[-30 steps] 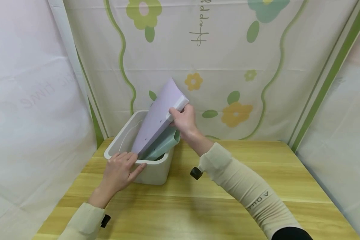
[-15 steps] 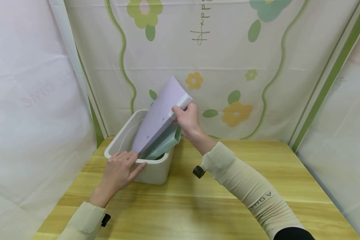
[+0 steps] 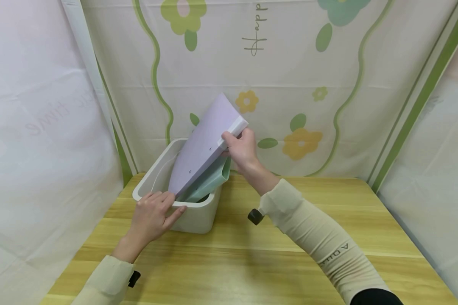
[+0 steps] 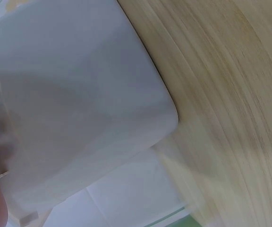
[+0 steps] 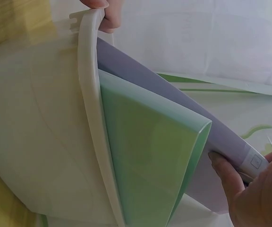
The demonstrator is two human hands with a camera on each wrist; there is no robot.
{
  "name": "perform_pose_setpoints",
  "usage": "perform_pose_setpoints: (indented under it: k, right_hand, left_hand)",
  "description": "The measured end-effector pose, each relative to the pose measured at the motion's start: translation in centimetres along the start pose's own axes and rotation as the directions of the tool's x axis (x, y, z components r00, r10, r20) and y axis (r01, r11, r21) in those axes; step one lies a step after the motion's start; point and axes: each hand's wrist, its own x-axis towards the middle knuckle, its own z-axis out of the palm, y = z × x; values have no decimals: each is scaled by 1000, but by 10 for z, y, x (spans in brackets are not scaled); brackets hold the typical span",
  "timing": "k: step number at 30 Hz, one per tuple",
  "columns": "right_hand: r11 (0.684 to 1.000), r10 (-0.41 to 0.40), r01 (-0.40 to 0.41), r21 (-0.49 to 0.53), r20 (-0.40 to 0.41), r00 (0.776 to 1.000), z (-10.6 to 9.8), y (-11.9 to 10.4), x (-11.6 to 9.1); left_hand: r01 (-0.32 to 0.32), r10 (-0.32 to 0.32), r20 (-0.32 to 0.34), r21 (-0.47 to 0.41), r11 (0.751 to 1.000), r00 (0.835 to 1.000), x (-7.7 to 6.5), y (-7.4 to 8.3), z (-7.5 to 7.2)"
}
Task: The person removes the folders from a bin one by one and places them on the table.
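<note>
A light purple file folder stands tilted in a white plastic bin, most of it above the rim. My right hand pinches its white-labelled spine edge near the upper corner, thumb on the near face. In the right wrist view the fingers reach behind the purple folder. Beside it leans a green folder, also partly inside the bin and sticking out over the rim. My left hand grips the bin's near rim, fingers over the edge and thumb along the outside. The bin wall fills much of the left wrist view.
The bin stands at the back left of a wooden table. Behind it hangs a white curtain printed with flowers, close to the bin. More white fabric hangs along the left and right sides.
My right hand has moved up and to the right, drawing the purple folder a little farther out of the bin. The left hand, the bin and the green folder stay in place.
</note>
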Motion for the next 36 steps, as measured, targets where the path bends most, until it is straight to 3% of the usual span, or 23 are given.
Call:
perform_pose_setpoints:
  k: [36]
  right_hand:
    - [997, -75, 75, 25, 6, 997, -16, -18, 0]
  left_hand:
    - [6, -6, 18, 2, 1000, 1000, -1, -1, 0]
